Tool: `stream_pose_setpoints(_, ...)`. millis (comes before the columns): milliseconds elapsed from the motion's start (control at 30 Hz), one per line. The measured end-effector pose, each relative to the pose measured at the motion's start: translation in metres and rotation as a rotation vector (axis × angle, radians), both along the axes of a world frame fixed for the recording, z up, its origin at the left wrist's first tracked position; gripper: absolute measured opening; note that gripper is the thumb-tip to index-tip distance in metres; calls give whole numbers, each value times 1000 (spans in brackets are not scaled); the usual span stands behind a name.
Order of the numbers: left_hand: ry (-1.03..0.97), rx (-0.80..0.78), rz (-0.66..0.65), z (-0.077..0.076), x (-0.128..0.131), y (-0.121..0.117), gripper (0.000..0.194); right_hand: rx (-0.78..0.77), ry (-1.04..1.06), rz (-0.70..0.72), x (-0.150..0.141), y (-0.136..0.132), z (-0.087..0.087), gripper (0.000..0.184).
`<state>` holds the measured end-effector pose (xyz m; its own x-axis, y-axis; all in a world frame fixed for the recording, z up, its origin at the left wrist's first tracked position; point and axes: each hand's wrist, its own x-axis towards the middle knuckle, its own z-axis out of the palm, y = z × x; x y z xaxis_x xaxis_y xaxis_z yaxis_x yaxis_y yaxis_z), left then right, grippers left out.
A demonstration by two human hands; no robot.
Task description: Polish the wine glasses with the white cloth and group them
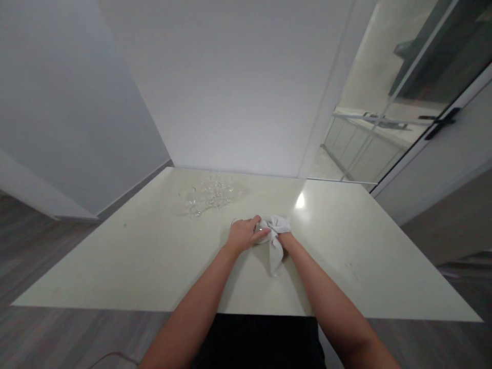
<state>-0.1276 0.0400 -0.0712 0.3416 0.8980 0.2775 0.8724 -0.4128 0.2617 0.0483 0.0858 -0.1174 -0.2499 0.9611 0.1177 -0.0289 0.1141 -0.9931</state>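
Both my hands meet above the middle of a pale table [154, 266]. My left hand [243, 234] is curled around a small clear glass [262, 233], of which only a sliver shows between the fingers. My right hand [283, 238] is almost wholly wrapped in a white cloth [275, 241]; it grips the cloth against the glass, and a tail of cloth hangs down toward me. The fingers of the right hand are hidden under the fabric.
A cluster of several clear stemmed glasses [209, 197] stands at the far left of the table, near the white wall. A glass sliding door [388, 102] is at the right. Grey wood floor surrounds the table.
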Motion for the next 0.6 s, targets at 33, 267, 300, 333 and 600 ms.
stream_pose_setpoints(33,11,-34,13,-1,-1,0,51,56,-43,-7,1,-2,0,17)
stream_pose_setpoints(267,-119,156,-91,4,4,-2,65,68,-104,-83,0,1,-3,17)
stream_pose_setpoints(300,-130,204,-103,4,5,-2,71,39,-89,-92,0,4,-3,18)
stream_pose_setpoints(333,-132,239,-105,4,7,-1,75,20,-81,-96,0,7,-4,18)
stream_pose_setpoints(600,9,-62,-103,-4,-2,4,59,149,-149,-18,9,-1,-8,11)
